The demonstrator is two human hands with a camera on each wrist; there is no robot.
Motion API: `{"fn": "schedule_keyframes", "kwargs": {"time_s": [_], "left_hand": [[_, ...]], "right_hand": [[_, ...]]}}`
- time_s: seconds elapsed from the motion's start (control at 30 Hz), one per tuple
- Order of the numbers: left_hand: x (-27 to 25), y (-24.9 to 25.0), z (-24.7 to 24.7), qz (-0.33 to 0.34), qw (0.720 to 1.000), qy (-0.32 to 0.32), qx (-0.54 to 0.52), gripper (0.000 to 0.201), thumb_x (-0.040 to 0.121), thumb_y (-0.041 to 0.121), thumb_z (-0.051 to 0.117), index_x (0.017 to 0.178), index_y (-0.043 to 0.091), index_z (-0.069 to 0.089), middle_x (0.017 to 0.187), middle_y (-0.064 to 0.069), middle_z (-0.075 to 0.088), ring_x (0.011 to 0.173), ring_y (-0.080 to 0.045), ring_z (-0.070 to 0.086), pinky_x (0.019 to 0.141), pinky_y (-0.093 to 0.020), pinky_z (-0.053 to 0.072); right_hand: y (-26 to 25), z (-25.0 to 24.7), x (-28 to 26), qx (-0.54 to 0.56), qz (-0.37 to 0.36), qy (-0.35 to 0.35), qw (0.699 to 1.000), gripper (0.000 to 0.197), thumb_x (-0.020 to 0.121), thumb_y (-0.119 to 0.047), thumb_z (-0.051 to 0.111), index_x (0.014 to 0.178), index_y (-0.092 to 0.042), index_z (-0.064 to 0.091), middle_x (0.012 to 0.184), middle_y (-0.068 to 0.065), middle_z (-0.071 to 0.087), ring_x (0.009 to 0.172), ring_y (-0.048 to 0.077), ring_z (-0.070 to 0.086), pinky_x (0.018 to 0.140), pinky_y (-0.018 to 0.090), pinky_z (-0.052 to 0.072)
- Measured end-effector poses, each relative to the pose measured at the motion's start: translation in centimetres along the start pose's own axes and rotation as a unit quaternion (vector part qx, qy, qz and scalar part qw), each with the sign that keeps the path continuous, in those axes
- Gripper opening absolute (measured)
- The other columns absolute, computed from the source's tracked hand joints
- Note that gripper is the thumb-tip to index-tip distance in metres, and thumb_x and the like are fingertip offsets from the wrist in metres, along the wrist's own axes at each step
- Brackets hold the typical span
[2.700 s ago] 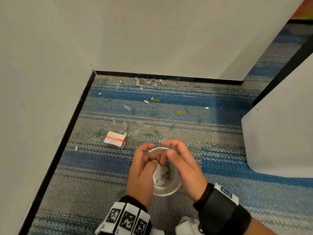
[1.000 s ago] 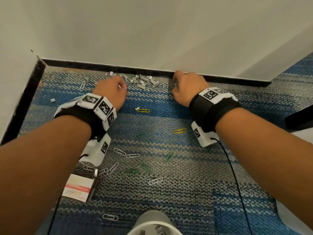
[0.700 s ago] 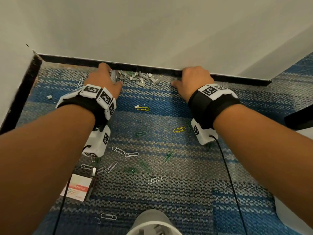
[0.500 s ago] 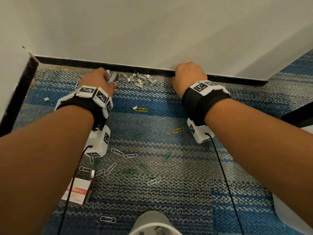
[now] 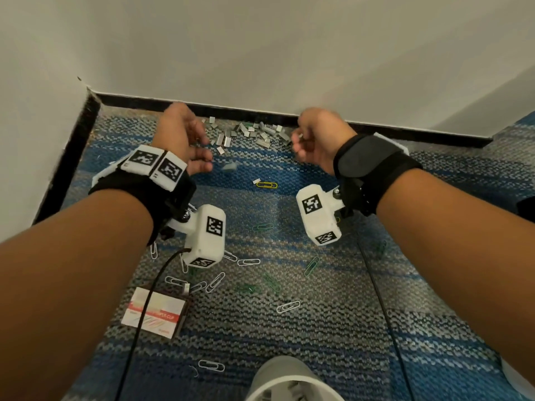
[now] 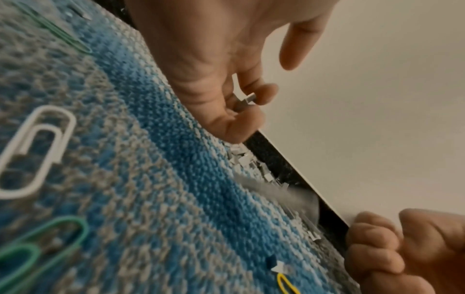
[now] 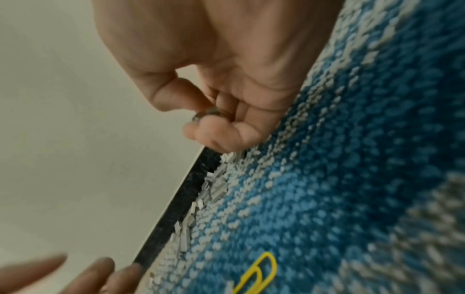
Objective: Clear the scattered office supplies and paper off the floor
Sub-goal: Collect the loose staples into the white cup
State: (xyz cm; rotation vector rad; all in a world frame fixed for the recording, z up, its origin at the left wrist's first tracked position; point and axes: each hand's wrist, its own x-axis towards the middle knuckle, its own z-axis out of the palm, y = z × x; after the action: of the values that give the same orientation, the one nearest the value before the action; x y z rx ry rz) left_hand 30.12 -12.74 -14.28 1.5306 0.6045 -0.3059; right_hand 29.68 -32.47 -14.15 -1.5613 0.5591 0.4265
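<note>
At the near left of the carpet (image 5: 333, 328) lies a small paper clip box (image 5: 155, 312), with white and green paper clips (image 5: 215, 282) scattered around and beyond it. The left hand (image 5: 181, 140) is raised just above the floor at the far left, near the black baseboard (image 5: 260, 112). In the left wrist view its grip is narrow: two curled fingertips hold a short block of staples (image 6: 244, 101), while the other fingers are loose. One staple piece (image 5: 229, 167) looks blurred beside this hand, maybe falling; I cannot tell for sure. Between the hands the staple pile (image 5: 252, 134) lies against the baseboard. A yellow paper clip (image 5: 266, 185) lies nearer. The right hand (image 5: 317, 140) is curled, and its thumb and fingers pinch a small grey metal piece (image 7: 207, 113). At the near edge stands a white cup (image 5: 286, 380) with some pieces inside. I judge the task is at an early stage: most staples, all visible clips and the box are on the floor.
</note>
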Motion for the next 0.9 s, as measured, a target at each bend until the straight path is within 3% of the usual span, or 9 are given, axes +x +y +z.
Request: {"fn": "schedule_keyframes", "kwargs": {"time_s": [0.1,0.23,0.3,0.4,0.47,0.53,0.6,0.77,0.9], "left_hand": [[0.9,-0.5,0.0,0.07,0.983,0.023,0.167,0.034,0.079,0.043,0.056,0.057,0.021,0.042,0.053,0.001,0.043,0.049,-0.021,0.043,0.047,-0.026,0.04],[1.5,-2.1,0.3,0.209,0.843,0.072,0.49,0.026,0.076,0.039,0.071,0.091,0.022,0.061,0.079,-0.009,0.06,0.076,-0.028,0.056,0.067,-0.029,0.04],[1.5,-2.4,0.5,0.216,0.834,0.063,0.504,0.028,0.076,0.037,0.072,0.097,0.021,0.064,0.087,-0.009,0.062,0.087,-0.031,0.06,0.07,-0.028,0.04],[1.4,-2.4,0.3,0.217,0.857,0.046,0.465,0.013,0.079,0.03,0.071,0.082,0.018,0.066,0.081,0.0,0.06,0.084,-0.022,0.059,0.071,-0.025,0.04],[0.8,-2.2,0.4,0.216,0.868,0.036,0.446,0.009,0.082,0.028,0.066,0.079,0.019,0.066,0.069,0.007,0.057,0.071,-0.017,0.056,0.065,-0.025,0.04],[0.4,-1.7,0.6,0.17,0.915,0.023,0.366,0.014,0.085,0.024,0.057,0.072,0.019,0.059,0.063,0.003,0.052,0.056,-0.017,0.054,0.055,-0.026,0.045],[0.1,-1.0,0.8,0.078,0.971,0.001,0.224,0.021,0.087,0.014,0.045,0.066,0.013,0.048,0.061,-0.006,0.046,0.045,-0.018,0.05,0.048,-0.029,0.05],[-0.4,-0.6,0.9,0.025,0.999,-0.035,-0.029,0.036,0.089,0.031,0.04,0.055,0.019,0.038,0.049,0.0,0.041,0.038,-0.016,0.036,0.04,-0.018,0.037],[0.6,-0.7,1.1,0.042,0.999,-0.014,0.031,0.029,0.089,0.014,0.051,0.061,0.015,0.044,0.037,0.006,0.041,0.031,-0.01,0.04,0.034,-0.016,0.036]], "right_hand": [[0.4,0.6,0.7,-0.169,-0.081,0.033,0.982,0.015,0.079,-0.016,0.047,0.066,-0.009,0.048,0.062,0.007,0.045,0.055,0.023,0.044,0.049,0.024,0.039],[1.3,0.4,1.7,-0.55,-0.195,0.092,0.807,0.032,0.087,-0.033,0.057,0.11,-0.011,0.06,0.107,0.015,0.065,0.101,0.033,0.059,0.081,0.032,0.046],[1.4,0.4,1.8,-0.571,-0.208,0.088,0.789,0.035,0.088,-0.033,0.058,0.115,-0.011,0.059,0.115,0.017,0.063,0.108,0.035,0.057,0.085,0.033,0.046],[1.3,0.3,1.8,-0.527,-0.208,0.083,0.82,0.024,0.085,-0.031,0.061,0.101,-0.014,0.066,0.106,0.013,0.067,0.102,0.031,0.06,0.083,0.029,0.046],[1.2,0.3,1.5,-0.439,-0.18,0.075,0.877,0.019,0.084,-0.03,0.058,0.087,-0.014,0.068,0.087,0.01,0.067,0.085,0.027,0.061,0.075,0.026,0.045],[0.7,0.3,1.0,-0.26,-0.107,0.042,0.959,0.022,0.085,-0.024,0.048,0.071,-0.011,0.059,0.066,0.006,0.053,0.062,0.024,0.052,0.063,0.03,0.046],[0.3,0.1,0.6,-0.056,-0.03,0.013,0.998,0.022,0.083,-0.008,0.038,0.062,-0.01,0.045,0.061,0.006,0.043,0.051,0.019,0.039,0.05,0.025,0.043],[0.2,-0.7,-0.1,0.1,0.026,-0.064,0.993,0.02,0.08,-0.01,0.035,0.061,-0.015,0.039,0.064,0.005,0.047,0.05,0.018,0.039,0.046,0.017,0.039],[0.3,-0.2,0.5,0.038,-0.005,-0.007,0.999,0.038,0.091,-0.031,0.048,0.057,-0.015,0.039,0.055,0.004,0.041,0.043,0.015,0.033,0.04,0.016,0.025]]}}
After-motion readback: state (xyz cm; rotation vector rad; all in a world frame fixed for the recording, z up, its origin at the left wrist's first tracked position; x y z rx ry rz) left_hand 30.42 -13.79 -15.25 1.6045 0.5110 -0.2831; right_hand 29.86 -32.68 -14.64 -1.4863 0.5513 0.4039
